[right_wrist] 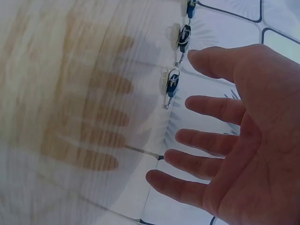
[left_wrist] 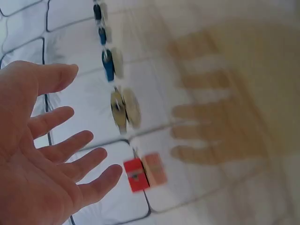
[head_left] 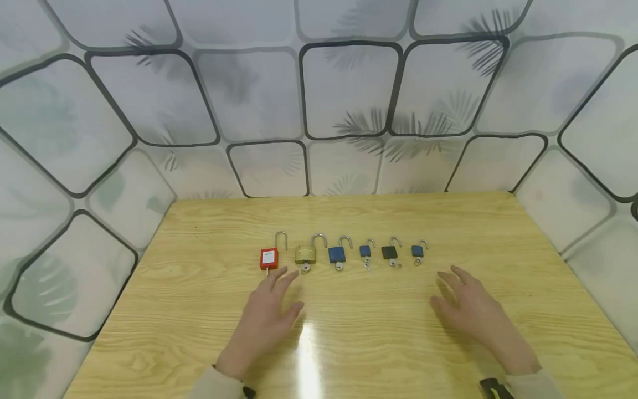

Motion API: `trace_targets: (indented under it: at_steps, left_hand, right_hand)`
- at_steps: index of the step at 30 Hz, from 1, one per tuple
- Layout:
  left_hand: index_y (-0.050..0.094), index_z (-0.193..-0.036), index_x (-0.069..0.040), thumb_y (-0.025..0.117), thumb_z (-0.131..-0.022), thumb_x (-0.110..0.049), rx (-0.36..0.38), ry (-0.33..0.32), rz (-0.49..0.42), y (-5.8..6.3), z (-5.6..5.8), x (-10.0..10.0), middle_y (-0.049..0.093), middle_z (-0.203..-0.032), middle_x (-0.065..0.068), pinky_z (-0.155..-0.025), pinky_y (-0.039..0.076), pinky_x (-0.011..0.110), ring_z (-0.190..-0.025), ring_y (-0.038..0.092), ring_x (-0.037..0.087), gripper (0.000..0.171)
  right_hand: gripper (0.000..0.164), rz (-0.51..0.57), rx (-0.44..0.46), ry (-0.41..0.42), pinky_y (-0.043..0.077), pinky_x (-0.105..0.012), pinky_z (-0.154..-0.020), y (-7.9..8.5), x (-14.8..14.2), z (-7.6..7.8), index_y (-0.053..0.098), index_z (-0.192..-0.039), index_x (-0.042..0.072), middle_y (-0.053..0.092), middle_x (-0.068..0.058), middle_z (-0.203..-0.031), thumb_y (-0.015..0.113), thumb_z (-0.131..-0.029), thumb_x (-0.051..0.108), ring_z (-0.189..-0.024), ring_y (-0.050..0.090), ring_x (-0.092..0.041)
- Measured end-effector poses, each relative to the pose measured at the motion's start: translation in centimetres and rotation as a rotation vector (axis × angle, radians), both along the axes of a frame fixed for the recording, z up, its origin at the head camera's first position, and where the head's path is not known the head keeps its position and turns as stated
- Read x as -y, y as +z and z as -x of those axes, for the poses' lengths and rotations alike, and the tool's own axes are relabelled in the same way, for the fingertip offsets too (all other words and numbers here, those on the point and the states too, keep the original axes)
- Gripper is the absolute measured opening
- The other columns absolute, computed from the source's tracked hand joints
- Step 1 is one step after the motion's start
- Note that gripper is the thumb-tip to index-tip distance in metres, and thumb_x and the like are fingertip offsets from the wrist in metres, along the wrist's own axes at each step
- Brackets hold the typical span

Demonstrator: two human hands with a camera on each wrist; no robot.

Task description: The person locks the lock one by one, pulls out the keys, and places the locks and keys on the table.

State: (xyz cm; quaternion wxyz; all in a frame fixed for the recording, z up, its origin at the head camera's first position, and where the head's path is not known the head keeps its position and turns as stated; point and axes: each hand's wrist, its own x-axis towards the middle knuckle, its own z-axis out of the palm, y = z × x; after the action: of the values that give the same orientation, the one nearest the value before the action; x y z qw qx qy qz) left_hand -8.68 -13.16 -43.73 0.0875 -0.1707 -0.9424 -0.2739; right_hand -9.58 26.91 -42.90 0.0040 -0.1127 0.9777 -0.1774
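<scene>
Several padlocks lie in a row on the wooden table, shackles up and open, keys in their bottoms. From the left come a red padlock (head_left: pixel 269 259) with a white label, a brass padlock (head_left: pixel 305 254), a larger blue padlock (head_left: pixel 336 255), a small blue padlock (head_left: pixel 365 251), a black padlock (head_left: pixel 389 252) and another small blue padlock (head_left: pixel 417 251). My left hand (head_left: pixel 269 313) hovers in front of the red and brass padlocks, fingers spread, holding nothing. Near the rightmost padlock, my right hand (head_left: pixel 471 307) is likewise spread and holds nothing.
The light wood table (head_left: pixel 199 233) reaches back to a patterned curtain wall (head_left: pixel 349 94), which also encloses both sides. Bright glare (head_left: pixel 309 360) falls on the table between the hands. Both hands are mirrored on the glossy tabletop in the wrist views.
</scene>
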Motion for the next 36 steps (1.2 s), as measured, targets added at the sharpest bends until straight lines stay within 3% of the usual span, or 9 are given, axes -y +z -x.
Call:
trace_targets:
  at_steps: [6, 12, 16, 21, 26, 30, 36]
  left_hand:
    - [0.052, -0.138, -0.012, 0.071, -0.087, -0.026, 0.014, -0.120, 0.029, 0.4, 0.9, -2.9, 0.051, -0.140, 0.018, -0.088, 0.047, 0.063, -0.122, 0.048, 0.035, 0.056]
    - [0.050, -0.140, -0.013, 0.069, -0.088, -0.029, 0.007, -0.247, 0.122, 0.8, 3.0, -5.3, 0.049, -0.143, 0.017, -0.091, 0.047, 0.062, -0.125, 0.047, 0.033, 0.057]
    - [0.051, -0.140, -0.014, 0.068, -0.090, -0.032, -0.036, -0.309, 0.169, 0.9, 4.5, -7.2, 0.049, -0.143, 0.016, -0.093, 0.047, 0.060, -0.125, 0.048, 0.032, 0.056]
    - [0.054, -0.137, -0.009, 0.067, -0.091, -0.028, -0.120, -0.396, 0.152, 0.8, 6.5, -10.0, 0.054, -0.138, 0.016, -0.091, 0.052, 0.049, -0.118, 0.054, 0.028, 0.051]
    - [0.056, -0.135, -0.007, 0.063, -0.095, -0.023, -0.071, -0.408, 0.057, 1.3, 8.3, -12.3, 0.062, -0.124, 0.011, -0.074, 0.057, 0.031, -0.095, 0.062, 0.017, 0.044]
    - [0.058, -0.132, -0.007, 0.060, -0.098, -0.022, -0.001, -0.406, -0.050, 1.6, 10.2, -14.5, 0.064, -0.116, 0.010, -0.072, 0.054, 0.026, -0.092, 0.061, 0.015, 0.037]
    - [0.063, -0.127, -0.006, 0.059, -0.098, -0.024, 0.016, -0.434, 0.022, 1.3, 11.2, -17.8, 0.066, -0.112, 0.007, -0.072, 0.051, 0.019, -0.087, 0.057, 0.008, 0.034]
  right_hand:
    - [0.048, -0.014, -0.007, 0.007, 0.041, -0.073, -0.086, 0.4, -0.5, 0.1, 0.055, -0.128, -0.010, 0.045, -0.043, -0.132, 0.065, -0.091, 0.020, -0.112, 0.045, -0.060]
    - [0.045, -0.001, -0.015, -0.006, 0.041, -0.073, -0.087, 0.3, -0.7, 0.0, 0.057, -0.125, -0.010, 0.049, -0.043, -0.129, 0.064, -0.092, 0.019, -0.111, 0.046, -0.059]
    - [0.044, 0.009, -0.022, -0.004, 0.042, -0.073, -0.086, 0.2, -0.8, -0.1, 0.058, -0.124, -0.010, 0.051, -0.042, -0.127, 0.065, -0.092, 0.019, -0.110, 0.048, -0.058]
    - [0.041, 0.011, -0.032, -0.006, 0.043, -0.071, -0.087, 0.0, -1.0, -0.3, 0.060, -0.120, -0.010, 0.054, -0.041, -0.123, 0.066, -0.091, 0.018, -0.109, 0.050, -0.056]
    - [0.040, 0.007, -0.017, 0.012, 0.045, -0.070, -0.084, 0.2, -1.2, -0.5, 0.060, -0.119, -0.011, 0.056, -0.041, -0.121, 0.065, -0.092, 0.018, -0.106, 0.052, -0.055]
    - [0.042, 0.021, 0.012, 0.005, 0.046, -0.071, -0.082, 1.0, -1.9, 0.0, 0.057, -0.123, -0.011, 0.054, -0.041, -0.124, 0.062, -0.095, 0.019, -0.107, 0.051, -0.057]
    - [0.044, 0.026, -0.013, 0.017, 0.044, -0.072, -0.083, 1.5, -2.0, 0.7, 0.058, -0.123, -0.010, 0.054, -0.041, -0.124, 0.062, -0.095, 0.023, -0.107, 0.051, -0.058]
